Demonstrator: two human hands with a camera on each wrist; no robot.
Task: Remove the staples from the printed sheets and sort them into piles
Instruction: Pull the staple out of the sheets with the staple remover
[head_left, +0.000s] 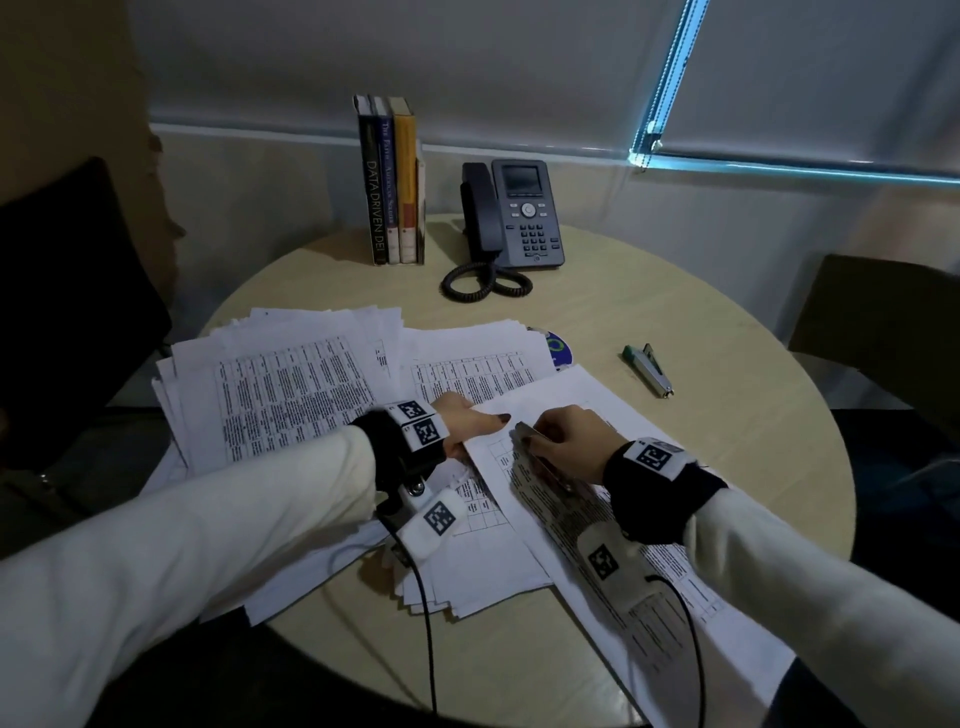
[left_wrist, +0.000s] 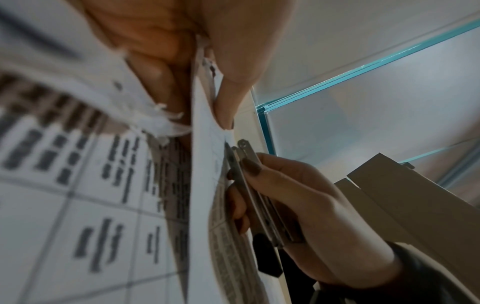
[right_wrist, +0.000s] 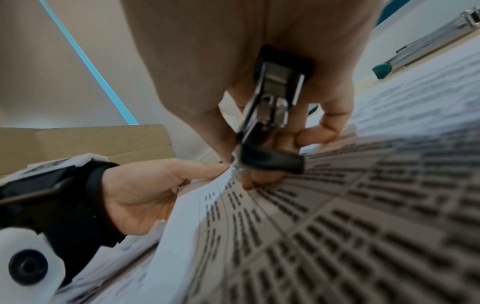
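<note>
A stapled set of printed sheets (head_left: 498, 525) lies at the front of the round table (head_left: 727, 467), over other loose pages. My left hand (head_left: 478, 423) pinches its top corner between thumb and fingers, seen close in the left wrist view as the thumb (left_wrist: 233, 92) pressing on the sheets (left_wrist: 205, 185). My right hand (head_left: 566, 436) grips a metal staple tool (head_left: 527, 439) whose tip (left_wrist: 242, 144) sits at that corner, right beside my left thumb. The right wrist view shows the tool (right_wrist: 270, 107) in my palm, above the printed page (right_wrist: 337, 226). The staple itself is hidden.
Two spread piles of printed pages lie further back, one on the left (head_left: 280, 384) and one in the middle (head_left: 467, 364). A second stapler with a green end (head_left: 648, 370) lies to the right. Books (head_left: 392, 182), a desk phone (head_left: 514, 218) and a disc (head_left: 560, 351) stand behind.
</note>
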